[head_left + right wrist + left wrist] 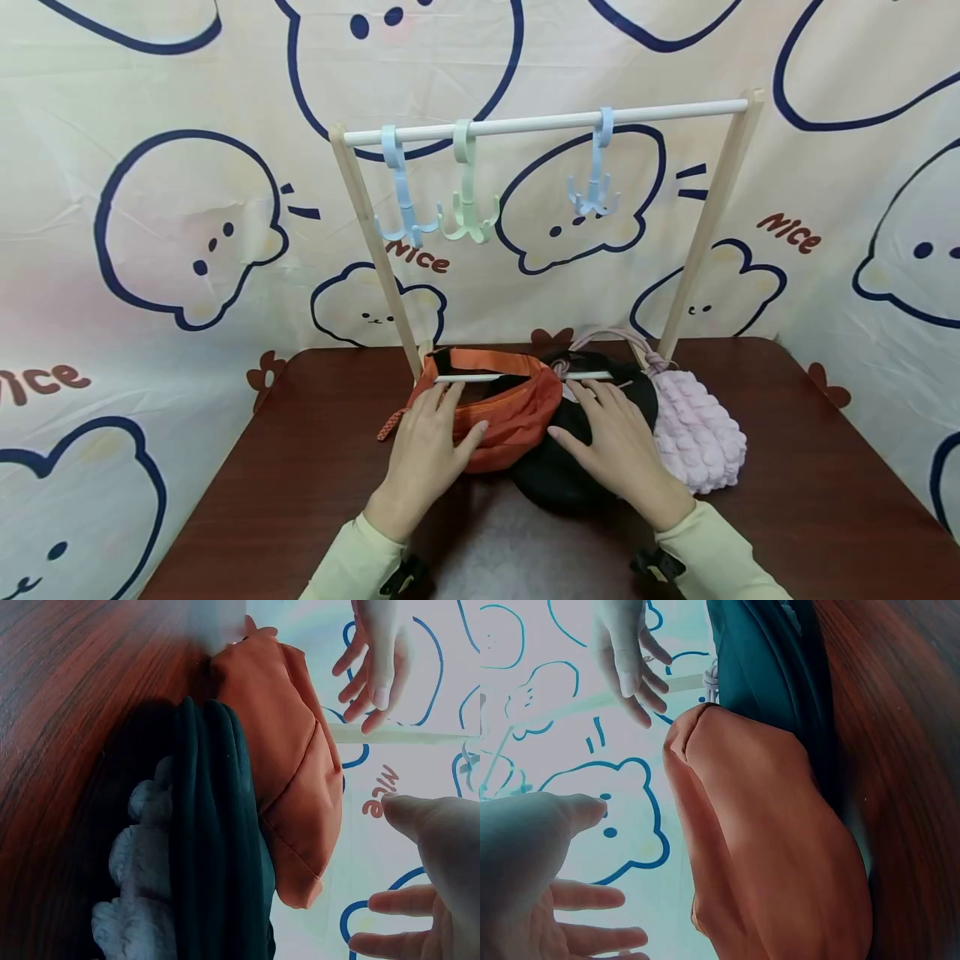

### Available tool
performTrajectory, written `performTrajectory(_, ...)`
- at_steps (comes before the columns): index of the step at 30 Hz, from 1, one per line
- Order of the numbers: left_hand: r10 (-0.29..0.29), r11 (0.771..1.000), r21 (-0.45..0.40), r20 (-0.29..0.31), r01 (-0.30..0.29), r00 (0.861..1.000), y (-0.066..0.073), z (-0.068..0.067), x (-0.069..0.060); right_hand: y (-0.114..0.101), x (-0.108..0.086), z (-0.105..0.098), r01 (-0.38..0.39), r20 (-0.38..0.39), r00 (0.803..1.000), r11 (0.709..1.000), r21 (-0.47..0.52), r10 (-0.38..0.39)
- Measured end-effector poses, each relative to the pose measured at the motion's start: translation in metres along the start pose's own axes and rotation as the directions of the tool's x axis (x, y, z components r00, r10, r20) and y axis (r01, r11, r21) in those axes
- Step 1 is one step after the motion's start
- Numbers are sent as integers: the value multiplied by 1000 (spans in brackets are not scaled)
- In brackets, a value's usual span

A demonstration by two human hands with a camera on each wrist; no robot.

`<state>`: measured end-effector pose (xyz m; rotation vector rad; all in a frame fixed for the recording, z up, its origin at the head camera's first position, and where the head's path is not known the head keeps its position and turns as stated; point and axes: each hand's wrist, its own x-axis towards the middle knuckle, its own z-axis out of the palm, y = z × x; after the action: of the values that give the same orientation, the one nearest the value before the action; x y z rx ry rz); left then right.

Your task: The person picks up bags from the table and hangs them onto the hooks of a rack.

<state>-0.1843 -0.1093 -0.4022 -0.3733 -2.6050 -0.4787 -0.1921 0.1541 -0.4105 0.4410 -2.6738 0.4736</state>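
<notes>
In the head view my left hand (420, 454) is held over the left side of an orange bag (506, 437), fingers spread and holding nothing. My right hand (618, 442) hovers over a black bag (551, 487), its fingers likewise loose. Both wrist views show a gap between the hands and the bags. The orange bag (757, 825) overlaps the black bag, which looks dark green (217, 840) in the right wrist view. On the right lies a puffy pale pink bag (697, 433) with knotted straps.
A wooden rack with a white top rod (540, 123) stands behind the bags. From it hang a blue hook (405, 200), a green hook (467, 192) and another blue hook (597, 179). A lower white rod (465, 378) runs behind the bags, above the brown table (292, 475).
</notes>
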Motion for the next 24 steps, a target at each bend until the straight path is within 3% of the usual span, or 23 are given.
performTrajectory(5, 10, 1000, -1, -17, -10, 1000, -1, -4, 0, -1, 4, -3, 25, -6, 1000, 1000, -6, -25)
performTrajectory(12, -10, 1000, -7, 7, 10, 1000, -3, -7, 0, -2, 8, -5, 25, 31, 999, 999, -23, -24)
performTrajectory(24, 0, 998, 63, -5, 0, 1000, -14, -11, 2, -8, 19, -11, 46, 71, 997, 998, -33, -43)
